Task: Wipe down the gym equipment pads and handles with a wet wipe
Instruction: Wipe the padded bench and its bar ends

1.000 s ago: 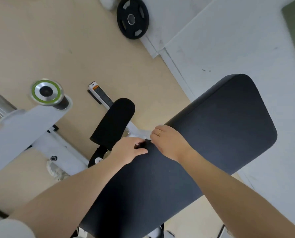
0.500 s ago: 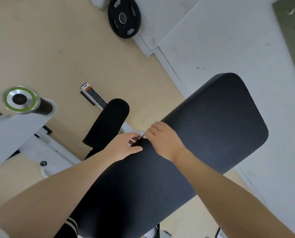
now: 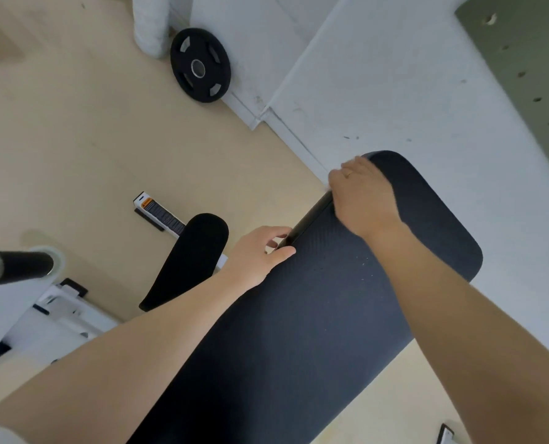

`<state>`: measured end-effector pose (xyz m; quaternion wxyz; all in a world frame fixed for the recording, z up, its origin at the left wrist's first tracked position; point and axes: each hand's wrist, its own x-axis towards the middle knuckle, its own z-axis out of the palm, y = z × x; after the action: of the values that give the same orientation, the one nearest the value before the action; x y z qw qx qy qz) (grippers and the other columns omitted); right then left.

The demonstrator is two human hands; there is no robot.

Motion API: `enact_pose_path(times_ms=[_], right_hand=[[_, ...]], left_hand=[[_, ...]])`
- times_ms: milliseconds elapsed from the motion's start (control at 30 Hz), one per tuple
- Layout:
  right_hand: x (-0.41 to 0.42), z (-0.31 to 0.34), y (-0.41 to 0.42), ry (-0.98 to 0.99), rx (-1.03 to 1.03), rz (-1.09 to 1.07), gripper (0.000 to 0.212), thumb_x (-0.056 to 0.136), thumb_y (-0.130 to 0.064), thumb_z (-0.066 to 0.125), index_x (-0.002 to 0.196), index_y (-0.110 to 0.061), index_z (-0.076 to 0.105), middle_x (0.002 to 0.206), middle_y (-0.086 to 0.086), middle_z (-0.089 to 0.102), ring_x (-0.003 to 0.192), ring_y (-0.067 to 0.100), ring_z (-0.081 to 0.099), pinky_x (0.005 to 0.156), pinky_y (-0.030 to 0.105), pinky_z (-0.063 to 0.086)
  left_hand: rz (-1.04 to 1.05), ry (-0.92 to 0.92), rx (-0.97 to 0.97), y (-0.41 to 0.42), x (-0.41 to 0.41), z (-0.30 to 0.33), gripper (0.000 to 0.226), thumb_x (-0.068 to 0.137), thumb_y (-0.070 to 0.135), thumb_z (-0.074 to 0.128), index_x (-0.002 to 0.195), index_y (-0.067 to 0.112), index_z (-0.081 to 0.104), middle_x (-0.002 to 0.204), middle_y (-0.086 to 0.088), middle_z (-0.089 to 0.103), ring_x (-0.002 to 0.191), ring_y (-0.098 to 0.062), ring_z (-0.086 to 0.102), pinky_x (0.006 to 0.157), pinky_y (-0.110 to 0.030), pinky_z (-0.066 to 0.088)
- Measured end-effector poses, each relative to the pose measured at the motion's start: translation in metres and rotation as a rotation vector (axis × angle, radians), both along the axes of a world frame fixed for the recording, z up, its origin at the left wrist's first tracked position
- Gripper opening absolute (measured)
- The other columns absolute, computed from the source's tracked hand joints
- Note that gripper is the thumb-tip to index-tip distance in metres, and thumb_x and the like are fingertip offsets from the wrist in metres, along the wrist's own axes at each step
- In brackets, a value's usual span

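Bench pad: dark, ran diagonally through centre of view, above beige floor. Your left hand gripped pad's left edge, thumb on top, fingers curled under. Your right hand clamped over same edge nearer far end; wipe not discernible. Foam roller lay just left of pad. Weight plate leaned against white wall, well apart.

I see a dark charcoal bench pad with a fine woven texture, a plain black foam roller beside it, and a black weight plate with a silver hub. The floor is pale beige, the wall white and scuffed, with an olive-green pegboard panel. My right hand wears a gold ring.
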<state>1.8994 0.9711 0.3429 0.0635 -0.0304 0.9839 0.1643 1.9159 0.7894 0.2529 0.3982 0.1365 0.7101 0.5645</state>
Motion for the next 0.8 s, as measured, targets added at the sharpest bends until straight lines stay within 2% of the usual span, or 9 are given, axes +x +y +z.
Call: enact_pose_path(times_ms=[67,100,233,333,467,533,633,700,800], right_hand=[[0.012,-0.007,-0.013,-0.098,-0.049,0.024,0.015,0.058,0.008,0.061,0.067,-0.004,0.059,0.064,0.014,0.06,0.068,0.034,0.059,0.067,0.033,0.05],[0.021,-0.015,-0.017,-0.119,-0.092,0.104,0.015,0.058,0.004,0.063,0.069,-0.006,0.061,0.065,0.012,0.061,0.068,0.032,0.059,0.067,0.032,0.05],[0.034,-0.031,-0.008,-0.184,-0.168,0.345,0.017,0.073,-0.004,0.05,0.078,-0.012,0.064,0.069,0.001,0.063,0.072,0.024,0.06,0.09,0.035,0.051],[0.009,-0.016,0.011,-0.189,-0.14,0.341,0.009,0.067,-0.004,0.068,0.073,-0.011,0.065,0.064,0.002,0.063,0.064,0.025,0.06,0.071,0.029,0.052],[-0.022,0.012,0.042,-0.08,-0.149,0.117,0.013,0.062,0.007,0.062,0.067,-0.005,0.059,0.06,0.008,0.058,0.06,0.028,0.057,0.052,0.025,0.038],[-0.03,0.022,0.062,-0.017,-0.191,-0.147,0.013,0.076,0.005,0.051,0.071,-0.006,0.049,0.065,0.01,0.051,0.068,0.031,0.053,0.054,0.029,0.032],[-0.018,0.029,0.101,0.136,-0.472,-0.618,0.018,0.093,-0.01,0.038,0.077,-0.006,0.048,0.073,0.011,0.053,0.071,0.03,0.049,0.062,0.035,0.04],[0.01,0.033,0.118,0.241,-0.609,-0.766,0.023,0.095,-0.014,0.039,0.077,-0.005,0.05,0.072,0.011,0.054,0.069,0.028,0.047,0.063,0.034,0.038],[0.061,0.031,0.132,0.304,-0.575,-0.87,0.024,0.097,-0.018,0.04,0.088,-0.004,0.057,0.081,0.012,0.062,0.076,0.031,0.054,0.069,0.036,0.043]], left_hand=[[0.003,-0.017,-0.018,0.007,-0.004,-0.001,0.035,0.087,0.022,0.062,0.122,0.02,0.057,0.107,0.01,0.054,0.097,-0.01,0.055,0.084,-0.019,0.042],[0.003,-0.019,-0.026,0.009,-0.004,-0.003,0.035,0.086,0.02,0.064,0.12,0.018,0.057,0.108,0.008,0.055,0.095,-0.01,0.055,0.08,-0.016,0.041],[-0.024,-0.039,-0.05,0.014,-0.007,-0.006,0.031,0.083,0.017,0.066,0.112,0.018,0.057,0.113,0.005,0.058,0.096,-0.014,0.057,0.079,-0.02,0.043],[-0.036,-0.072,-0.047,0.016,-0.013,-0.005,0.032,0.082,0.019,0.067,0.112,0.02,0.056,0.114,0.006,0.058,0.097,-0.014,0.057,0.082,-0.025,0.048],[0.008,-0.01,0.012,0.037,-0.032,0.009,0.041,0.084,0.023,0.065,0.122,0.023,0.052,0.115,0.009,0.056,0.101,-0.011,0.055,0.088,-0.029,0.047],[-0.002,0.078,0.044,0.055,-0.042,0.019,0.045,0.085,0.025,0.063,0.128,0.027,0.048,0.116,0.011,0.054,0.1,-0.01,0.053,0.087,-0.026,0.046],[-0.058,0.277,0.07,0.088,-0.06,0.042,0.051,0.088,0.027,0.059,0.136,0.029,0.041,0.124,0.01,0.048,0.107,-0.007,0.049,0.092,-0.022,0.039],[-0.115,0.436,0.067,0.113,-0.07,0.056,0.054,0.091,0.027,0.056,0.141,0.026,0.036,0.134,0.004,0.045,0.118,-0.012,0.044,0.099,-0.024,0.035],[-0.132,0.64,-0.042,0.143,-0.074,0.068,0.053,0.092,0.028,0.053,0.142,0.025,0.036,0.141,0.001,0.041,0.123,-0.019,0.04,0.099,-0.028,0.035]])
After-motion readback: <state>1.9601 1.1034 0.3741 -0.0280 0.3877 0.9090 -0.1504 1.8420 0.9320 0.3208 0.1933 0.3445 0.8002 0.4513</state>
